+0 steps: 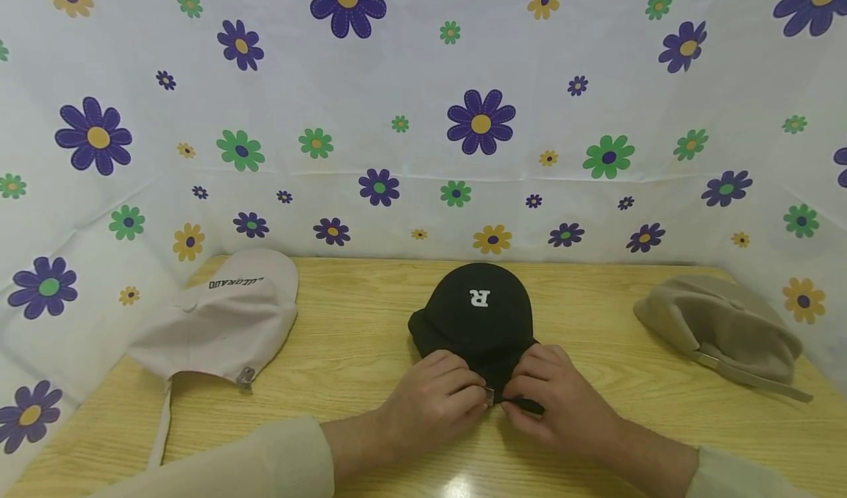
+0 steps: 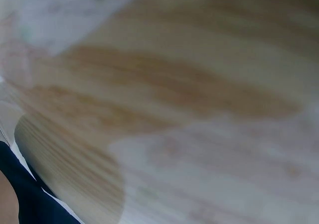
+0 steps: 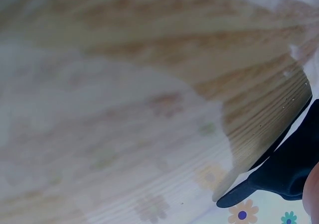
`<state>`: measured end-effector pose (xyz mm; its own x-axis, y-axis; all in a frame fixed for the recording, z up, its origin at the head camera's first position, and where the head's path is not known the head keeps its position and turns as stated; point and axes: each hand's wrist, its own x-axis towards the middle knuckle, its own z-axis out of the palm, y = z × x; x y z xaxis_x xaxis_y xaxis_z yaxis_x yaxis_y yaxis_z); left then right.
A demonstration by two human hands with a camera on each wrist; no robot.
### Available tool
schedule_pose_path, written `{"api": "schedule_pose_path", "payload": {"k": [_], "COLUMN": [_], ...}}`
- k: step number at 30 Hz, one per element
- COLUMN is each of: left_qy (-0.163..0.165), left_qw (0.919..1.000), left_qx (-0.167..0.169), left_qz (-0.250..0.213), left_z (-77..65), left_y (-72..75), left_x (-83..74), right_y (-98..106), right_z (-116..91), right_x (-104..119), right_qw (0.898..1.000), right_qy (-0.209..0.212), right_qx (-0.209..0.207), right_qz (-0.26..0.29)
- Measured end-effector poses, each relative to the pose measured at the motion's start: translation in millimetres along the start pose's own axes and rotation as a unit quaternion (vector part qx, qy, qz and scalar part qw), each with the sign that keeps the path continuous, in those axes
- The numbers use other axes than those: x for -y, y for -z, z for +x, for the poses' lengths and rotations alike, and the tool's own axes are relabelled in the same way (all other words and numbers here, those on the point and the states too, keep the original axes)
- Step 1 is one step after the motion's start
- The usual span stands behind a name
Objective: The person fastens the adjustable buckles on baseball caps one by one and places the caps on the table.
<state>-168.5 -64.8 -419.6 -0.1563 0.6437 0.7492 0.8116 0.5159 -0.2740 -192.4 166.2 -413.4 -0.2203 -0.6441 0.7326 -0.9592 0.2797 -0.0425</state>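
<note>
A black cap (image 1: 481,321) with a white letter R lies at the middle of the table in the head view. Its back edge faces me, where a small metal buckle (image 1: 490,396) shows between my hands. My left hand (image 1: 437,395) grips the back of the cap beside the buckle. The cap's black strap (image 1: 527,404) is pinched by my right hand (image 1: 562,395), its loose end sticking out under the fingers. Dark cloth (image 3: 286,171) and a bit of skin show at the lower right of the right wrist view. Fingertips are partly hidden behind the knuckles.
On the left lies a pale cap (image 1: 231,329) with dark lettering, its strap (image 1: 162,424) hanging loose toward me. A tan cap (image 1: 734,329) sits at the right, strap facing me. A flowered white cloth (image 1: 397,71) stands behind the wooden table (image 1: 357,321).
</note>
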Motion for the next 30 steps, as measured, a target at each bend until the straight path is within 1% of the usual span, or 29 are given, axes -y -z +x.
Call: {"api": "schedule_pose_path", "payload": {"k": [8,21,30], "left_qy": [0.004,0.011,0.017], "left_qw": [1.0000,0.9999,0.9997], "left_qx": [0.002,0.006,0.015], "left_qz": [0.003,-0.001,-0.010], "left_z": [0.3,0.4,0.3], "left_y": [-0.3,-0.7,-0.7], "left_x": [-0.8,-1.4,-1.0], "right_y": [1.0,0.0,0.6], "right_z": [-0.8,-0.7,-1.2], "right_x": [0.3,-1.6,-2.3], "right_qw": [1.000,1.000,1.000], "right_qy": [-0.017,-0.012,-0.022], "right_qx": [0.014,-0.002,0.008], "right_qz": [0.003,0.011,0.010]}}
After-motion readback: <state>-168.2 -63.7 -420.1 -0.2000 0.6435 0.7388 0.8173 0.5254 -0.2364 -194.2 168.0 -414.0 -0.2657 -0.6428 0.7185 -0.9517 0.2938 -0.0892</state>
